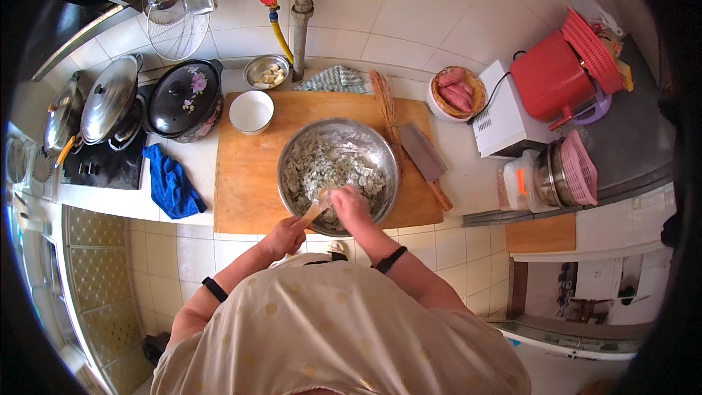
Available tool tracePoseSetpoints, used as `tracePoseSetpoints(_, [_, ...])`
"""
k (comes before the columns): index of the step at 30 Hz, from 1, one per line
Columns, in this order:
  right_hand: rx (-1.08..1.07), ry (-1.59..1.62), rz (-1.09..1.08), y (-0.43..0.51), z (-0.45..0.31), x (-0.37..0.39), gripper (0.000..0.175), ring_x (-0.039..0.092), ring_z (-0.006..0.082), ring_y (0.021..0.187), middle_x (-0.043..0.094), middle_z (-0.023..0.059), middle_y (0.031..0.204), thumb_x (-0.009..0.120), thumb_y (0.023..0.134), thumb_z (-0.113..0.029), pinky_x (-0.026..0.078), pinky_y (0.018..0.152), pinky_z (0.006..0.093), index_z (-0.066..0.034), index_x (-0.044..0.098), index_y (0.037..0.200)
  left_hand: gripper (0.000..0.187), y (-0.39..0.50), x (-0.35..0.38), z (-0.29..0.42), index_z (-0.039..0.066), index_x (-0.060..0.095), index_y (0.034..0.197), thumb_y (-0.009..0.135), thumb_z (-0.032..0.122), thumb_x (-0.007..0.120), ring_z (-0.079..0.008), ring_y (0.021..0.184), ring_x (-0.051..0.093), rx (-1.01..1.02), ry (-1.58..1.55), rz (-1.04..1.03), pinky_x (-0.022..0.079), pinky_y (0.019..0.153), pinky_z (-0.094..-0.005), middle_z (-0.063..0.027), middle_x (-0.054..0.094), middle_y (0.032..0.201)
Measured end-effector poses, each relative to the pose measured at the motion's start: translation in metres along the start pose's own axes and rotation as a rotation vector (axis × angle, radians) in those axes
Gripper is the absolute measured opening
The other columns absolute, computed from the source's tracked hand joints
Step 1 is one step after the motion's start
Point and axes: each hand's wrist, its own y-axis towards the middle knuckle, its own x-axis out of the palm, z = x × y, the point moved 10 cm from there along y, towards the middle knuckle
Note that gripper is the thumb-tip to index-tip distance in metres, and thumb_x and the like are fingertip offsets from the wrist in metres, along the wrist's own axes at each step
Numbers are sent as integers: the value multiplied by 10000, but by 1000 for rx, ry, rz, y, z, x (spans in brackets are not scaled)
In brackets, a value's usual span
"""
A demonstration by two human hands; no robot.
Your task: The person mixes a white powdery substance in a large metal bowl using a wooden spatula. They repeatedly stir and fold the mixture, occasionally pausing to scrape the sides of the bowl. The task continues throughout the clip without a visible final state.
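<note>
A wide stainless steel bowl (390, 197) stands on a wooden cutting board (247, 175), with a crumbly, floury mixture flecked green (323, 164) inside. My left hand (286, 237), at the bowl's near left rim, grips the handle of a light wooden or plastic spoon (312, 213). The spoon's head is over the mixture. My right hand (351, 206) is above the near part of the bowl at the spoon's head, its fingers bent and slightly blurred; whether they hold anything cannot be told.
A white bowl (251, 112) sits on the board's back left. At right lie a cleaver (423, 151) and a straw whisk broom (386, 104). Behind is a metal bowl of garlic cloves (269, 72). A black lidded pot (184, 99) and blue cloth (173, 184) are left, a basket of sweet potatoes (458, 93) right.
</note>
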Motion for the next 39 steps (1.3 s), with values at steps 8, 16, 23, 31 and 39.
tracePoseSetpoints(8, [107, -33, -41, 8, 14, -21, 131, 553, 367, 844, 574, 172, 851, 517, 860, -115, 454, 729, 442, -34, 611, 900, 327, -2, -1, 2, 8, 573, 927, 957, 312, 455, -79, 384, 307, -44, 98, 22, 240, 365, -255, 26, 373, 491])
tracePoseSetpoints(16, [185, -190, -91, 23, 41, 12, 115, 566, 389, 730, 579, 186, 753, 544, 834, -129, 466, 647, 462, -64, 633, 801, 321, 9, 2, 1, 28, 573, 905, 962, 321, 454, -79, 375, 312, 15, 241, 53, 245, 353, -261, 32, 374, 493])
tracePoseSetpoints(23, [113, -107, -21, 15, 20, -28, 131, 576, 376, 815, 583, 208, 807, 521, 845, -91, 467, 712, 456, -12, 622, 819, 294, 3, -3, 11, 25, 592, 914, 946, 292, 472, -82, 412, 357, 8, 227, 87, 290, 381, -261, 25, 412, 527])
tracePoseSetpoints(31, [327, -161, -127, 25, 67, -2, 138, 580, 360, 829, 608, 183, 838, 517, 837, -92, 462, 726, 457, -45, 644, 867, 325, 0, -2, 25, 33, 619, 919, 950, 322, 472, -80, 514, 422, 151, 507, 131, 354, 458, -260, 24, 472, 587])
tracePoseSetpoints(39, [-36, 69, 107, 9, -15, -38, 147, 607, 304, 771, 612, 122, 864, 594, 812, -57, 500, 663, 383, -72, 662, 941, 284, 4, -6, 30, 51, 566, 895, 967, 296, 440, -50, 418, 317, 99, 212, 123, 236, 367, -241, 57, 370, 523])
